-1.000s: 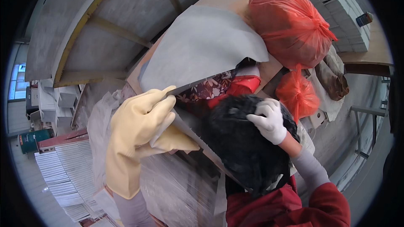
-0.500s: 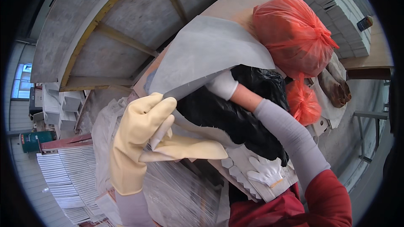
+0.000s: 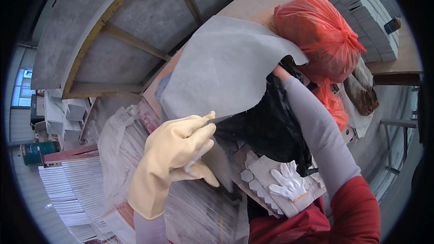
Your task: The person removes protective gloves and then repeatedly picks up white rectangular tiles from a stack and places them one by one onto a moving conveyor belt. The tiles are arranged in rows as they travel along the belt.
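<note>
Two arms rise from the lower edge. Nearest, a spare white knitted glove lies fingers spread on a stack of grey hexagon-edged cardboard pieces, beside a red garment. Just left, the left hand, in a thick yellow rubber glove, pinches the lower edge of a large grey sheet between thumb and pressed-together fingers; beneath it lie bundles wrapped in clear plastic film. Further up, the right arm's grey sleeve crosses a crumpled black plastic bag and reaches under the sheet's far edge; the right hand is mostly hidden there, so I cannot tell how its fingers stand. Beyond sits a knotted red plastic bag on a wooden table, with stacked grey trays furthest off
</note>
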`<state>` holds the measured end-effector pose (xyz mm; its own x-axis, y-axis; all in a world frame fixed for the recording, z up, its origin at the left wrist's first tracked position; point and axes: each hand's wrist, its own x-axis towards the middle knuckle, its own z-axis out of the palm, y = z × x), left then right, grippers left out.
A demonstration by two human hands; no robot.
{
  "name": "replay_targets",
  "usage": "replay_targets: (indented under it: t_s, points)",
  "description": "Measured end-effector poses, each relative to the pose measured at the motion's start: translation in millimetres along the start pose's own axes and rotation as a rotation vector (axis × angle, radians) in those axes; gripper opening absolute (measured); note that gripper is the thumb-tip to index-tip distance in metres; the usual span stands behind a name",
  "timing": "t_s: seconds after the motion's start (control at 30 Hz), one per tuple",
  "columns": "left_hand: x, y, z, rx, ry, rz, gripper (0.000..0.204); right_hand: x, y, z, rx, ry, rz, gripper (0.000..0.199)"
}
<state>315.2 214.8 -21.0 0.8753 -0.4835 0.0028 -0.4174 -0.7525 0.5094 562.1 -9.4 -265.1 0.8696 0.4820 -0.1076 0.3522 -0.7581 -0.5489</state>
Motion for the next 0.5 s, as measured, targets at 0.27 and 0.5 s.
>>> replay_targets:
  t_s: [0.27, 0.5]
  points:
    - [8, -2, 17, 0.023, 0.100, 0.054, 0.064, -58, 13, -77, 0.262, -0.053, -0.004, 0.029]
    - [9, 4, 1, -0.059, 0.229, 0.011, 0.057, -217, -65, -104, 0.048, 0.385, -0.243, 0.044]
